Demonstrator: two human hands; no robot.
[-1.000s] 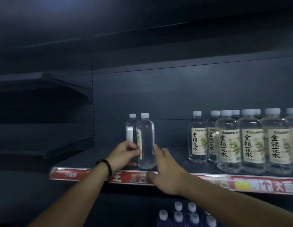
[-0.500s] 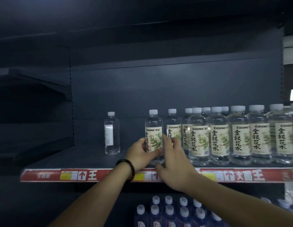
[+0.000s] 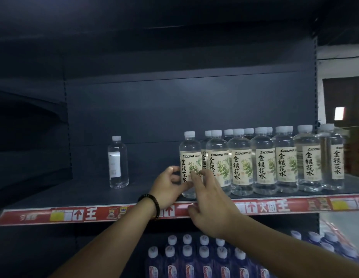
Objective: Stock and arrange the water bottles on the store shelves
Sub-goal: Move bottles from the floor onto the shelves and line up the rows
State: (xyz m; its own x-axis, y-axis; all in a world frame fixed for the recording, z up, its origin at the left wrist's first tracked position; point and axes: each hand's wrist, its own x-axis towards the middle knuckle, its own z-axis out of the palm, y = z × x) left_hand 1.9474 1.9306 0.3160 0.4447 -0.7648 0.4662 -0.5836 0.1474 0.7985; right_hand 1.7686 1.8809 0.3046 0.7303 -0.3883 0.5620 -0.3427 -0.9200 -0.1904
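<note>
A clear water bottle (image 3: 189, 155) with a white cap and a cream leaf label stands at the left end of a row of like bottles (image 3: 262, 159) on the dark shelf (image 3: 90, 194). My left hand (image 3: 167, 190) curls round its lower left side, thumb across the front. My right hand (image 3: 211, 203) lies with spread fingers, the fingertips touching the label. A lone bottle (image 3: 118, 162) stands apart to the left, its label turned away.
A red price strip (image 3: 74, 214) runs along the shelf's front edge. Bare shelf lies between the lone bottle and the row. Blue-labelled bottles (image 3: 194, 257) fill the shelf below. Dark shelves hang at left and above.
The bottle went from beside the lone bottle to the row's left end, and its label now faces front. Both hands followed it right.
</note>
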